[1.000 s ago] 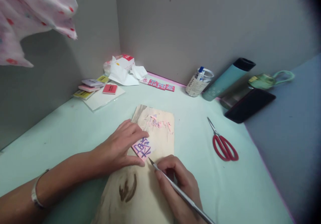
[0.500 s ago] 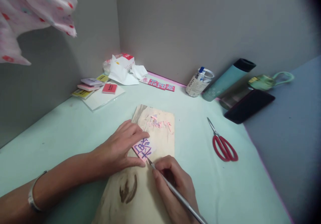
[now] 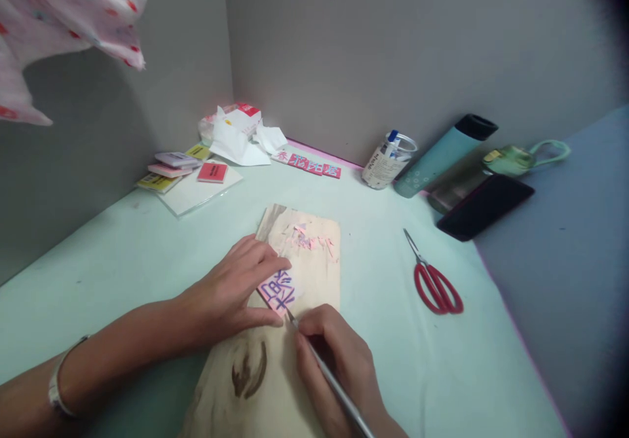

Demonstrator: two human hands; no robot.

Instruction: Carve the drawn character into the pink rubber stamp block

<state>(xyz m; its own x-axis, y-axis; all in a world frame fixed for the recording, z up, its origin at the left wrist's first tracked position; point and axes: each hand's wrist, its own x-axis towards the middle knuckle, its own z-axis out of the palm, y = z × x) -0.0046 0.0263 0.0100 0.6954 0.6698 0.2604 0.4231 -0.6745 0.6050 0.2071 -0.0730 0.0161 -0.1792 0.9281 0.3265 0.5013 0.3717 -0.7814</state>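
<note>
A pink carving block (image 3: 278, 294) with purple written characters lies slantwise on a wooden board (image 3: 319, 281). My left hand (image 3: 246, 284) grips it from the left, thumb at the near corner and forefinger along the far end, covering part of it. In my right hand (image 3: 339, 363) a slim silver craft knife (image 3: 327, 372) is held like a pen. Its tip touches or nearly touches the block's near right corner. Pink and purple shavings (image 3: 312, 238) are scattered over the far part of the board.
Red-handled scissors (image 3: 437, 287) lie to the right. Behind stand a can (image 3: 388, 163), a teal tumbler (image 3: 445, 156), a green-lidded bottle (image 3: 508, 160) and a leaning phone (image 3: 484, 207). Carved character pieces (image 3: 307, 164), tissues (image 3: 236, 140) and small coloured packs (image 3: 171, 166) sit at the back left.
The whole view has shifted slightly. The knife's handle is tilted a little more steeply in my right hand, its tip still by the same corner. My left hand keeps its hold.
</note>
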